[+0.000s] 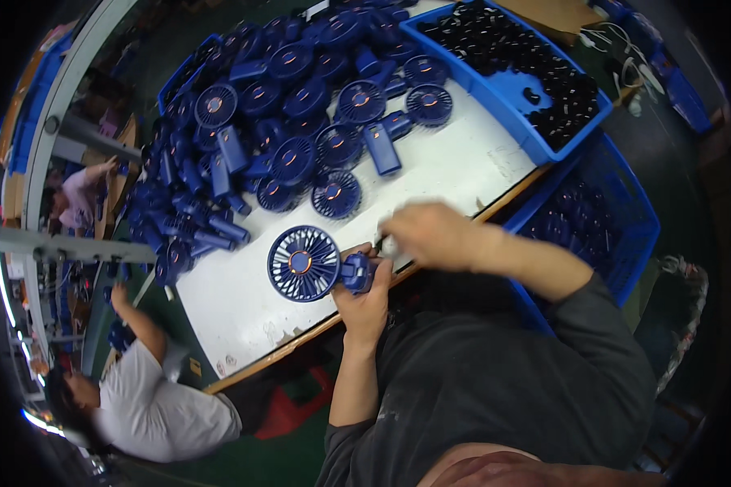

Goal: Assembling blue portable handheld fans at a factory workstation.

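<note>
My left hand grips a dark blue handheld fan by its short handle, near the table's front edge. The fan's round grille faces up and points left, with an orange-ringed hub in the middle. Close beside the handle end is my right hand, its fingers curled and smeared by motion. A small dark piece shows by its fingertips, too blurred to name. Behind the held fan, a big heap of similar blue handheld fans covers the far and left parts of the white table.
A blue bin of small black parts stands at the table's far right. Below it, a blue crate contains more dark blue pieces. At left, a co-worker in a white shirt sits by a metal frame post. White cables lie at upper right.
</note>
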`<action>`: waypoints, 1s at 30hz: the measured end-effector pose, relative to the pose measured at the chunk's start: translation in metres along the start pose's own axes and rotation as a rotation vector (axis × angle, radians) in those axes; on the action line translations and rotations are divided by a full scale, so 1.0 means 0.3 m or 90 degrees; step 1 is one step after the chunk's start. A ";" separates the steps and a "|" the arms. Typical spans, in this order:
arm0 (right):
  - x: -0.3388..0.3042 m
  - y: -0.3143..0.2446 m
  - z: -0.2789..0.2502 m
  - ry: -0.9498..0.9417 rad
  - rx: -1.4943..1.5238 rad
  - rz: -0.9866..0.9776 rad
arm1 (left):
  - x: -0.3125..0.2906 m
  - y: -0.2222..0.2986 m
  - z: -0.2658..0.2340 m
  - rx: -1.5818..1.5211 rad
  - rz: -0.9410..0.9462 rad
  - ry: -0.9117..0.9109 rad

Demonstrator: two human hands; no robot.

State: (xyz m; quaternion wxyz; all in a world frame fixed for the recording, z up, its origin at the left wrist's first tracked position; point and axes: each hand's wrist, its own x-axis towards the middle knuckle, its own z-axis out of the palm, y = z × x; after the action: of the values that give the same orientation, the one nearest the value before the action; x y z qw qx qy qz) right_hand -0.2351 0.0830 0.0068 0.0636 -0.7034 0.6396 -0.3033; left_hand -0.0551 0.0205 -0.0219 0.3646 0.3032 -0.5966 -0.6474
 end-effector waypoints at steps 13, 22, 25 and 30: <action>0.083 -0.109 0.002 -0.018 0.364 -0.029 | -0.013 0.022 -0.134 -0.243 -0.258 -0.209; 0.082 -0.171 0.060 0.009 0.084 -0.121 | -0.011 0.069 -0.024 -0.442 -0.240 0.070; 0.029 -0.199 0.129 0.079 0.066 -0.058 | -0.032 -0.005 -0.051 -0.360 -0.274 0.013; -0.104 -0.159 0.166 0.041 0.475 0.369 | 0.040 0.164 -0.018 0.341 0.234 -0.196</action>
State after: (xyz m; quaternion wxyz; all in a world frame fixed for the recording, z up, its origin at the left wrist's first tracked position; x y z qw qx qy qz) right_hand -0.1685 0.1057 -0.0214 0.3740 -0.4154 0.6586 -0.5039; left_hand -0.0519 0.0063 0.0268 0.2884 0.1747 -0.8378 -0.4295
